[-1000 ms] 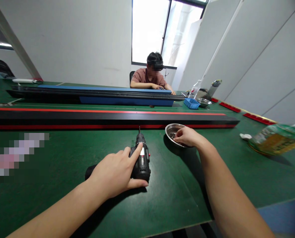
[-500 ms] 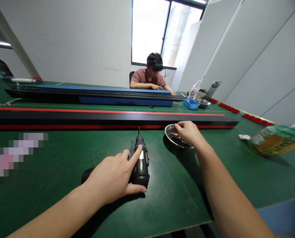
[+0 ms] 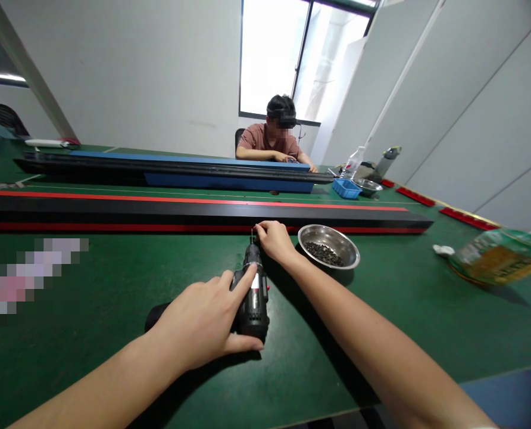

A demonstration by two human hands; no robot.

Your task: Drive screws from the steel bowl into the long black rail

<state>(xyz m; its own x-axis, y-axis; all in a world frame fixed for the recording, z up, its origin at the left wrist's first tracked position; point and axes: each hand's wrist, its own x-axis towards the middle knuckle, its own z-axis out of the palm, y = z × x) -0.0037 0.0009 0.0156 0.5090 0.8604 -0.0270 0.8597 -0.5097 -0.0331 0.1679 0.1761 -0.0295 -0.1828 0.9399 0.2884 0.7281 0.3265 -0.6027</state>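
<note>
My left hand is wrapped around a black cordless drill lying on its side, its index finger stretched along the body and its bit pointing away from me. At the tip of that bit, my right hand pinches with thumb and forefinger; anything between them is too small to make out. Just beyond is a long black bar with red edges, which the bit tip meets or nearly meets. Right of my right hand stands a round metal bowl holding many small dark screws.
The green table carries a second long black-and-blue bar farther back. A co-worker sits across the table. Toward the right are a blue basket, another metal bowl and a large plastic jar.
My right hand has left the screw bowl and moved left to the tip of the drill bit. My left hand has stayed on the drill.
</note>
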